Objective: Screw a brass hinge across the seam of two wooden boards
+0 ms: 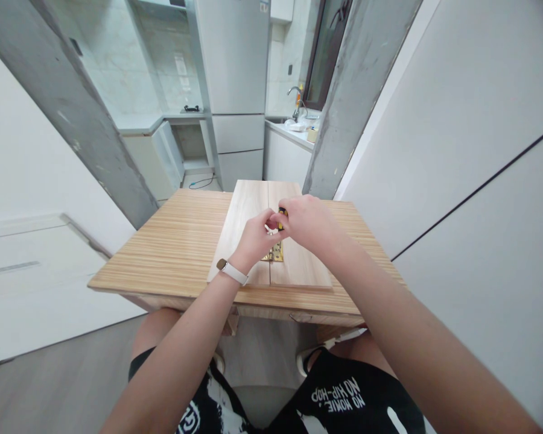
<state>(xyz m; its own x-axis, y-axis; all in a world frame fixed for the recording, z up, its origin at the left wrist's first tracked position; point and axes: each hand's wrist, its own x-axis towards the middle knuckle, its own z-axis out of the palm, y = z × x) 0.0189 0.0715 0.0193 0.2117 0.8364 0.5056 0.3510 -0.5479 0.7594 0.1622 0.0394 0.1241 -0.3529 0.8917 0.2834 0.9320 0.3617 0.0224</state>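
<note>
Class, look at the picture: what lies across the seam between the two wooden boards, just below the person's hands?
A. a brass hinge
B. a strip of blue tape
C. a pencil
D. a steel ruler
A: a brass hinge straddles the seam of the two boards, just below the left hand and right hand.

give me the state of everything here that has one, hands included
left hand: fingers pinched together above the hinge
right hand: closed on a yellow-and-black tool
brass hinge: lying flat across the seam of the two boards
two boards: flat, side by side on the table
cabinet door: hanging open
</note>
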